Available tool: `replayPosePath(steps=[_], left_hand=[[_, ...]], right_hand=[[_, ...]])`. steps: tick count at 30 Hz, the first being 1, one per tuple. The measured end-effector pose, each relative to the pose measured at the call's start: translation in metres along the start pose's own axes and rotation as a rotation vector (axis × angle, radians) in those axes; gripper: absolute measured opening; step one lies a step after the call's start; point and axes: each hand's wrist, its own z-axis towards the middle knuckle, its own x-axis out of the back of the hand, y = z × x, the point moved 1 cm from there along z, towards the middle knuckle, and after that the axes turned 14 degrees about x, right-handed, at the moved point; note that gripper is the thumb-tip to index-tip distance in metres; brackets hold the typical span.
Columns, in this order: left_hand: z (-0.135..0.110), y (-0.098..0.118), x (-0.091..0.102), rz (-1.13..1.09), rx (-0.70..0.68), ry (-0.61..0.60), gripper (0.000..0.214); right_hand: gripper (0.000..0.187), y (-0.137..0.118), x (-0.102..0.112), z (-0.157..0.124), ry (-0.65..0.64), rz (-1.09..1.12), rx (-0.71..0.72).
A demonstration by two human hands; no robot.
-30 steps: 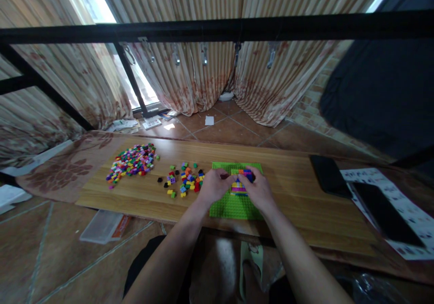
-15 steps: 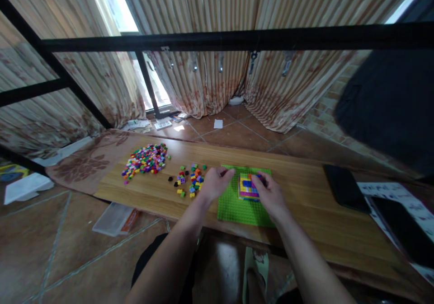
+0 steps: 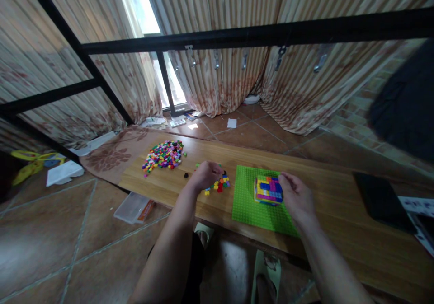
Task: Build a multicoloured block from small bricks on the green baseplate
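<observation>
A small block build [image 3: 268,191] in yellow, blue, purple and orange toy bricks stands on the green baseplate [image 3: 242,204]. Right at its right edge is my right hand [image 3: 300,199], fingers curled in; whether it touches the build or pinches a brick is hidden. My left hand [image 3: 206,176] hovers over the small group of loose bricks [image 3: 220,185], covering part of it. Its fingers are drawn together, and anything between them is too small to make out.
A large heap of mixed bricks [image 3: 165,154] lies toward the left of the wooden table [image 3: 325,209]. On the right is a dark flat object [image 3: 381,200] beside printed paper [image 3: 420,207]. A clear plastic box [image 3: 132,207] sits below the table. A black metal bar [image 3: 237,41] crosses beyond it.
My left hand has moved left from the baseplate's edge to the small brick group. My right hand has drawn slightly off the build's top to its right edge. The view has turned left.
</observation>
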Motion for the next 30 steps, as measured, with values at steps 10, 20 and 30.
replayPosePath(steps=[10,20,30], left_hand=[[-0.018,0.023,-0.018,0.566,-0.030,0.016,0.024],[-0.019,0.029,-0.026,0.617,-0.105,0.086,0.020],[-0.028,0.059,-0.052,0.176,-0.389,0.003,0.021]], right_hand=[[0.049,-0.009,0.001,-0.002,-0.021,-0.015,-0.006],[0.048,-0.012,0.004,0.002,0.006,-0.042,-0.007],[0.048,-0.015,0.004,0.002,-0.017,-0.075,0.024]])
